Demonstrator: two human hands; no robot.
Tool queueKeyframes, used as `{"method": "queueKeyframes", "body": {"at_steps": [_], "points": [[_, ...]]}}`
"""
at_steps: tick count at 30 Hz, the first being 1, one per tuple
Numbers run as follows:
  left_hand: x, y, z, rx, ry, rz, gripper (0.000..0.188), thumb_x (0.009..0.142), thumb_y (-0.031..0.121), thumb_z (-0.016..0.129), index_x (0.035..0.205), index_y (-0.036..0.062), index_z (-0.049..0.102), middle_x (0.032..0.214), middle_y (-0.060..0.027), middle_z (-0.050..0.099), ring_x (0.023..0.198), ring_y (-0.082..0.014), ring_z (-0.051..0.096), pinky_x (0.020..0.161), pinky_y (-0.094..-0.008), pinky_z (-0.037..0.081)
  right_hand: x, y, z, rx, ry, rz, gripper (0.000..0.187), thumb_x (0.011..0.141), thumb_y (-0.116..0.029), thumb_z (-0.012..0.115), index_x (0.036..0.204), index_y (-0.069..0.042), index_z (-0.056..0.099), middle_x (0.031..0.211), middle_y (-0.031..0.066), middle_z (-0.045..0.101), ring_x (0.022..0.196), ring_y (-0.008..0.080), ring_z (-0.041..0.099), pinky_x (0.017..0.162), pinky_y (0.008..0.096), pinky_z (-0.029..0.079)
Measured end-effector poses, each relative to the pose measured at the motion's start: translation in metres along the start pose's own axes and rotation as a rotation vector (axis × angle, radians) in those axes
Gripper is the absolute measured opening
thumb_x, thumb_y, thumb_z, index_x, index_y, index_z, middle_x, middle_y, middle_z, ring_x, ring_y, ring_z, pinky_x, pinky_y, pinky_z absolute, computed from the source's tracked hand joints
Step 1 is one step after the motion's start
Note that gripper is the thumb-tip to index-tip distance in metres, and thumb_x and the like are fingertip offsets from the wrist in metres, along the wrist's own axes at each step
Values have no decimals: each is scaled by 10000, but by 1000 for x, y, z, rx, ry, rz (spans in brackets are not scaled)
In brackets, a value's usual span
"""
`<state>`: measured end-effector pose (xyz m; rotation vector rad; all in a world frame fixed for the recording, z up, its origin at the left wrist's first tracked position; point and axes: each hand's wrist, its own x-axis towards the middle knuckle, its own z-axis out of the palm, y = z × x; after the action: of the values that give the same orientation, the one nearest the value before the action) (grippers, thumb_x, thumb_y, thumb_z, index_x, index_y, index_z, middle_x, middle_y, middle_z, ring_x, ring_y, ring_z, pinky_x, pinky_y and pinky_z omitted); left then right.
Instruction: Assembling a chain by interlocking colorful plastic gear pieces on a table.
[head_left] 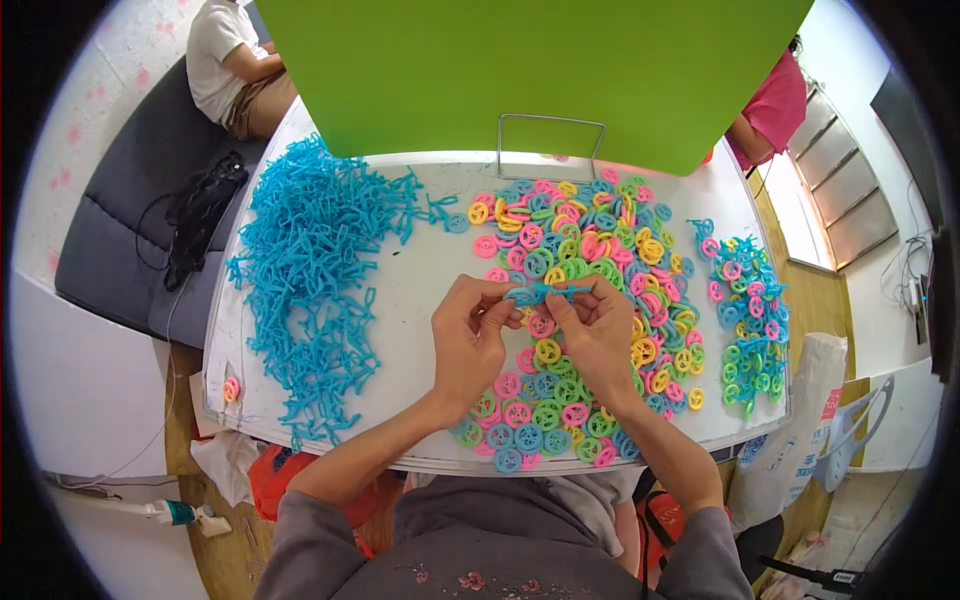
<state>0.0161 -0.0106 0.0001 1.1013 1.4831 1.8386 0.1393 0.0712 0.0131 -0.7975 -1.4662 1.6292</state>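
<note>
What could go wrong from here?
- The small blue wheel in the left hand could slip and get lost in the loose wheel pile below.
- Wheels near the front edge might get nudged off the table.
- The heaped blue pieces look tangled and may snag together.

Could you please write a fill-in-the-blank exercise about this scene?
The all-blue heap lies on the ____ side of the table.
The tall panel at the far edge is coloured ____.
The loose wheels in the middle are pink, green, blue and ____.
The held pieces between the left hand and right hand are coloured ____.
Missing words: left; green; yellow; blue.
</note>
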Motion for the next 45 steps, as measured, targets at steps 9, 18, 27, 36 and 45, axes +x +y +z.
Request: {"method": "queueKeyframes", "body": {"at_steps": [9,18,27,36,45], "points": [[10,7,-6,-69,-101,-49,228,872,-67,542,1095,-21,563,958,-96,592,828,-167,637,763,-281,542,5,-9,-10,-147,-97,-76,137,833,15,647,948,35,575,907,111,662,842,157,659,740,257,539],[16,3,-17,9,-99,-170,178,874,-37,558,1051,-40,539,946,-105,635,870,-162,635,809,-294,542,12,-9,-17,-281,-175,-109,209,827,10,651,1034,14,624,934,93,666,836,146,647,783,265,532],[19,1,-21,-159,-192,-332,174,926,122,560,1045,-4,556,944,-69,631,850,-140,635,798,-297,545,16,-6,-28,-108,-343,-28,237,866,-47,618,1092,23,609,979,96,658,896,141,635,799,277,521],[16,2,-19,-527,-479,-639,308,963,274,505,1126,17,557,1051,-64,622,877,-127,617,751,-264,534,11,-9,-28,-26,-455,-122,295,929,-56,531,1220,-10,520,1067,65,608,878,133,601,771,276,520],[46,-2,-27,501,-200,-8,199,923,184,550,1070,74,626,1008,-35,605,805,-159,559,669,-282,452,15,-19,-31,70,-428,-43,259,896,-52,588,1143,13,546,987,91,653,849,154,647,750,279,523]]}}
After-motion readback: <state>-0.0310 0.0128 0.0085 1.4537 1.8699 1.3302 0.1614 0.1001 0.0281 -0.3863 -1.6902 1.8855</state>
